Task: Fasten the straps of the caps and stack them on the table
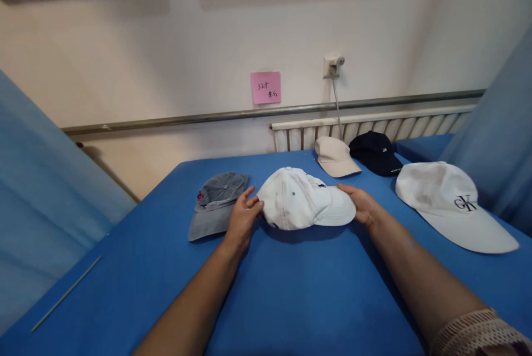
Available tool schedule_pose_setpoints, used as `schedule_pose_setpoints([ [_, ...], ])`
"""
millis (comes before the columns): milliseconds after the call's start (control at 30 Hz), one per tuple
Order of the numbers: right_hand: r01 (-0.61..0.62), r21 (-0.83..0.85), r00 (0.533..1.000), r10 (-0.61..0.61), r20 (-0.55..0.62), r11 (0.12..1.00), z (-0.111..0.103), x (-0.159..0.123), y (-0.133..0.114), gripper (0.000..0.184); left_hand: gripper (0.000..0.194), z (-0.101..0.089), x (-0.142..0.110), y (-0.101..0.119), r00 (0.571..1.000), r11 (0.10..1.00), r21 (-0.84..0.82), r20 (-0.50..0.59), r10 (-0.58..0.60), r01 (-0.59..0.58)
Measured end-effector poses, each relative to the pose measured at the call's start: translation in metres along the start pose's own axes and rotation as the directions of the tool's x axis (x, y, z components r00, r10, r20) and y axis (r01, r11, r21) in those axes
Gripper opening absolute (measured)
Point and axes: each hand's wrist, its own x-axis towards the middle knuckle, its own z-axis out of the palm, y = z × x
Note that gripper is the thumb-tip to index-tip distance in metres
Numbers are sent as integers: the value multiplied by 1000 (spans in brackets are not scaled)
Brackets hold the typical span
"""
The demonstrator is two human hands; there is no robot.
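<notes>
Between my hands is a white baseball cap (286, 201) with a small dark logo, its brim pointing right. My right hand (361, 203) grips the end of the brim, thumb on top and the other fingers hidden underneath. At the back of the crown, my left hand (245, 214) has its thumb and fingers closed on the cap's edge. Just left of that hand a grey baseball cap (218, 195) with a red mark rests on the blue table (307, 300). To the right sits a larger white cap (440, 192) with dark letters on its front.
A beige cap (334, 155) and a black cap (374, 151) lie at the back, before a radiator (374, 123). A thin stick (66, 293) lies at the table's left. Blue curtains (41, 206) hang on both sides. A pink note (266, 88) and a socket (331, 67) are on the wall.
</notes>
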Motion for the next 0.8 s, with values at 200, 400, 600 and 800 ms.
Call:
schedule_pose_setpoints([
  [200,-50,527,993,100,-67,848,0,12,1,32,54,-8,4,3,979,964,-250,-154,-137,95],
  [400,134,810,978,55,-201,571,12,12,2,31,39,3,0,-7,963,988,-137,-250,-101,68],
  [600,-5,845,993,-95,66,535,63,-23,1,48,38,41,-34,-7,934,897,-279,200,-295,343],
  [800,-77,772,942,-208,264,630,101,-58,3,58,25,43,-41,-2,902,765,-484,305,-306,424],
])
